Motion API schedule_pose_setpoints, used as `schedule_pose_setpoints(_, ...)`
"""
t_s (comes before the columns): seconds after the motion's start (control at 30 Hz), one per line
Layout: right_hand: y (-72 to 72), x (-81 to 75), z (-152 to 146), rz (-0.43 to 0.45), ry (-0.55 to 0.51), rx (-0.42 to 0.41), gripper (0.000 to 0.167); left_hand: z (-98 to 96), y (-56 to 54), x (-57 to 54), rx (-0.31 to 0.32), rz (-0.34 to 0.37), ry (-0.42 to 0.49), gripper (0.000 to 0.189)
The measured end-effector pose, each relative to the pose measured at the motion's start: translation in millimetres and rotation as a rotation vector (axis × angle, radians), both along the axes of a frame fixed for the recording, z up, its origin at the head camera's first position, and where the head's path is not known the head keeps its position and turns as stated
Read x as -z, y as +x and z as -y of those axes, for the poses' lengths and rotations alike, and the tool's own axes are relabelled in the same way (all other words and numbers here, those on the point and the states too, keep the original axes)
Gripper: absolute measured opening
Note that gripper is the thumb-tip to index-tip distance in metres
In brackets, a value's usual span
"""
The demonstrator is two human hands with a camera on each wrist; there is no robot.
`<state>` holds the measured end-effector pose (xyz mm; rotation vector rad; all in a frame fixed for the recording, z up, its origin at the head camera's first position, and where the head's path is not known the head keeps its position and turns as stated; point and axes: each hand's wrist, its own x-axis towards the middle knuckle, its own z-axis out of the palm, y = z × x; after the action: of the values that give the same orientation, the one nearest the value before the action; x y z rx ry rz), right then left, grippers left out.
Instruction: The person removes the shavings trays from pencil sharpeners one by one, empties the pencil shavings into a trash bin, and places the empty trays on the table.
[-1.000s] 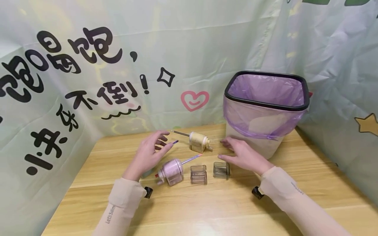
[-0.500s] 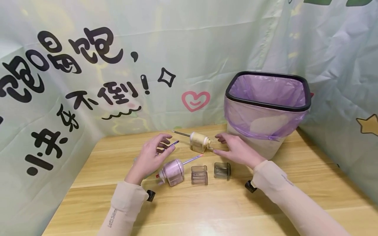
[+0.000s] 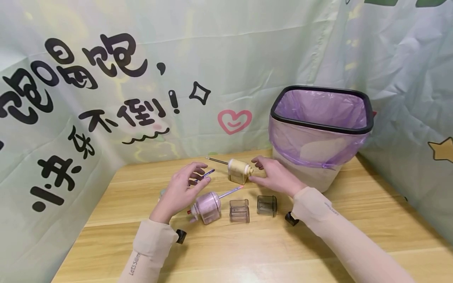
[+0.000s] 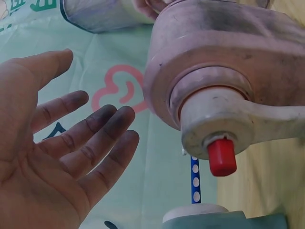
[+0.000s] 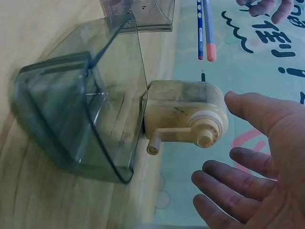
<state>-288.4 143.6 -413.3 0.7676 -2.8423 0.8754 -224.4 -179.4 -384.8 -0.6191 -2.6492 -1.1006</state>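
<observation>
My right hand [image 3: 276, 176] hovers with relaxed fingers beside the crank end of a cream pencil sharpener [image 3: 238, 171], thumb tip close to it. A dark pencil [image 3: 216, 160] sticks out of that sharpener's far end. Over on the left, my left hand [image 3: 181, 191] holds nothing, its fingers loosely spread. Just to its right is a pink-purple crank sharpener [image 3: 208, 208] with a red knob [image 4: 222, 157] and a purple pencil [image 3: 230, 192] in it. Mostly hidden behind the left hand, a teal sharpener [image 4: 205, 220] carries a blue dotted pencil [image 4: 196, 181].
Two clear shavings drawers, one brownish [image 3: 239, 211] and one smoky grey [image 3: 267, 206], lie in front of the sharpeners on the wooden table [image 3: 226, 251]. A bin [image 3: 304, 173] with a purple liner stands at the back right. Printed cloth [image 3: 198, 47] hangs behind.
My right hand has moved left from near the bin to the crank end of the cream sharpener. The left hand has barely moved, and the sharpeners and drawers stay put.
</observation>
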Motion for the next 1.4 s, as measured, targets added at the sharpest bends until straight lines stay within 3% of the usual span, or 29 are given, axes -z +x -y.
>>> schedule_pose_setpoints(0.53,-15.7,7.7,22,-0.029,0.038,-0.006,0.063,2.0,1.2,2.2,-0.001,0.006,-0.006,0.037)
schedule_pose_setpoints(1.4,-30.2,11.1,43,0.040,0.008,0.039,0.052,0.6,0.9,-2.1,0.016,-0.023,-0.024,0.040)
